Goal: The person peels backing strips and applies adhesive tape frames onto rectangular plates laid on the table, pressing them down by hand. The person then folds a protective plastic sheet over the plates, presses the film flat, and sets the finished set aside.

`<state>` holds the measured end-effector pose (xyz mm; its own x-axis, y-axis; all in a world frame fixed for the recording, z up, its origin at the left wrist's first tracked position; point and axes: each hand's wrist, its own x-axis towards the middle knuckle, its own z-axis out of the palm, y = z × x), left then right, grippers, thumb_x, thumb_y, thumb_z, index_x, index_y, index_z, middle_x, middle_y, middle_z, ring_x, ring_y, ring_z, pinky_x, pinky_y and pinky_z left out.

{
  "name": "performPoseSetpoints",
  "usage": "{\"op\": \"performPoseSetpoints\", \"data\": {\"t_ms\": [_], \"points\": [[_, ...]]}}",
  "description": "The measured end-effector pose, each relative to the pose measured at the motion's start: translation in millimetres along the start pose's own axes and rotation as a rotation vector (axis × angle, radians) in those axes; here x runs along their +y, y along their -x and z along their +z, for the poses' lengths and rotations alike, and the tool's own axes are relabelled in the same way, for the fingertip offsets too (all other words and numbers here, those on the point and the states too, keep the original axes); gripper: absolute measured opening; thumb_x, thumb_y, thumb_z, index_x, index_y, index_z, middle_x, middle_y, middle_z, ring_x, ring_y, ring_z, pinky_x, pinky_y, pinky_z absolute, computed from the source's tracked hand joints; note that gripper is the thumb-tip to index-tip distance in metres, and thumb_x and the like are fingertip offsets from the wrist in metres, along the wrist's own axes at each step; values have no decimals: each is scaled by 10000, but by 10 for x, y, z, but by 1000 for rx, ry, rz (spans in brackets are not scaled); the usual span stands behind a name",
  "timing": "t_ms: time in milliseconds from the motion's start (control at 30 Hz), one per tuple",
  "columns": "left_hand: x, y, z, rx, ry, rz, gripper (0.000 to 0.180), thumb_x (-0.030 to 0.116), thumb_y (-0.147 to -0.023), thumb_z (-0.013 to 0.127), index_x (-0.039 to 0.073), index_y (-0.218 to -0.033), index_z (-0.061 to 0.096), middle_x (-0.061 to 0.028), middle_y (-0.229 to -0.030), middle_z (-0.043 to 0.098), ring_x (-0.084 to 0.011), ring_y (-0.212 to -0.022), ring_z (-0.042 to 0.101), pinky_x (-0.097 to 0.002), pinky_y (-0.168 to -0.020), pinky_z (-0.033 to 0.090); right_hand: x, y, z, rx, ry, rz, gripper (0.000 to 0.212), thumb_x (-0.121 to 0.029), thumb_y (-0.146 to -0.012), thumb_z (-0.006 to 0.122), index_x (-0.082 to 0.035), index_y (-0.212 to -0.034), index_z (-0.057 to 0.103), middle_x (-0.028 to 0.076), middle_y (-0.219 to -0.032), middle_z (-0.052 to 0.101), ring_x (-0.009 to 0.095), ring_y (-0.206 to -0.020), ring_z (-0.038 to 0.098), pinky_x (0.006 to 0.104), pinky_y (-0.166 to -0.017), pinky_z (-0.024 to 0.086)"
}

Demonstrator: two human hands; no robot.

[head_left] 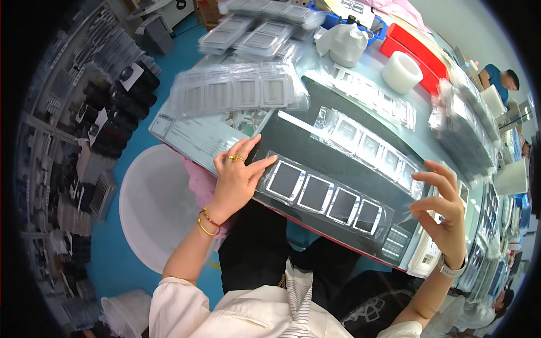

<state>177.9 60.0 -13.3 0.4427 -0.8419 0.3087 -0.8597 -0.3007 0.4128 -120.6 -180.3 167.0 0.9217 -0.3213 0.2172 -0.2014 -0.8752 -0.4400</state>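
Note:
A clear plastic strip (353,197) lies on the dark mat in front of me, with several white-rimmed dark rectangular panels in a row. My left hand (239,177) rests at its left end, fingers spread, index fingertip at the strip's upper left corner. Beyond the strip's right end, my right hand (442,211) is raised with thumb and index fingertips together and the other fingers apart. Whatever is in that pinch, if anything, is too thin or small to make out. Behind lies a second clear strip (369,147) of similar framed pieces, shining with glare.
Stacks of clear-packed frames (239,90) cover the table's far left. A white tape roll (402,73), a red bin (414,56) and a white plastic bag (345,45) stand behind. More packs (465,124) pile at right. A large whitish bin (160,208) stands on the floor at left.

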Motion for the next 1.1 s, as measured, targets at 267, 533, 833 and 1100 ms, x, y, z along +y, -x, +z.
{"op": "performPoseSetpoints", "data": {"t_ms": [267,533,833,1100], "points": [[-16,-19,-22,-2,-5,7,362,107,-936,618,266,-1236,745,-69,-1525,493,-271,-1407,417,-467,-1128,204,298,295,490,-135,-121,118,173,3,-719,798,-94,-849,737,59,-1298,644,362,-1346,468,483,-1069,424],[110,-79,-29,25,0,24,344,61,-945,601,172,-1247,724,-113,-1470,530,-304,-1362,467,-477,-1126,291,303,566,681,-8,106,159,402,121,-770,621,-43,-1132,673,143,-1272,627,380,-1277,535,475,-1034,472],[1142,-134,412,-258,155,374,605,253,-944,625,50,-1490,462,-132,-1565,426,-347,-1454,378,-510,-1199,293,-102,382,1897,107,122,203,639,-119,-873,652,60,-1450,443,208,-1535,437,365,-1460,373,492,-1197,300],[272,-8,-38,-301,-159,193,857,546,-927,590,6,-1549,354,-174,-1627,326,-354,-1524,259,-516,-1236,151,143,998,1531,6,320,500,862,-542,-926,611,32,-1524,374,180,-1613,351,338,-1523,271,521,-1229,156]]}}
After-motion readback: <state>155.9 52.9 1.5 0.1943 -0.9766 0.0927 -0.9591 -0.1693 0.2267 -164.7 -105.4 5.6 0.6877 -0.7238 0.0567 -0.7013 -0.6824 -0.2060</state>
